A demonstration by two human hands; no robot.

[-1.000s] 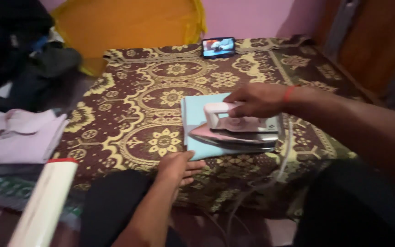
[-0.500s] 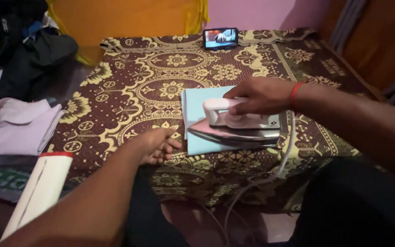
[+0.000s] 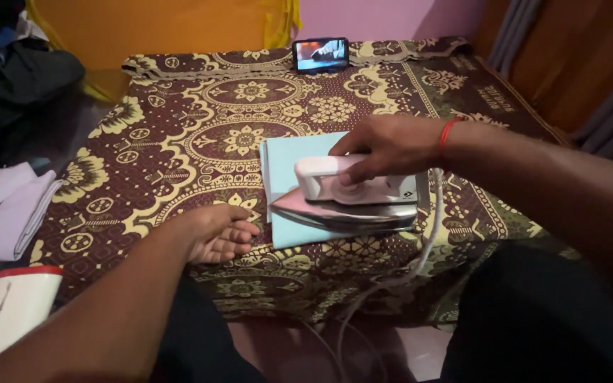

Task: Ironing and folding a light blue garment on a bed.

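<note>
Nearest me, at the lower left, a white roll [image 3: 5, 312] with a red band lies off the bench [image 3: 179, 135], which is covered by a brown and yellow patterned spread.

My left hand [image 3: 218, 232] rests flat on the spread near the front edge, fingers loosely apart, holding nothing, just beside the cloth [image 3: 289, 184] but not touching it.

My right hand [image 3: 388, 145] has its fingers clamped on the white handle of the iron [image 3: 349, 202]. The iron sits sole-down on the folded light-blue cloth, toward its right half. Its cord [image 3: 420, 255] hangs off the front edge.

Judgement: pressing is in hand. The next move calls for a steady slide across the cloth, with the left hand kept clear of the soleplate.

Further left lies folded lilac clothing [image 3: 1, 213]. At the far edge a phone [image 3: 321, 54] stands with its screen lit.
</note>
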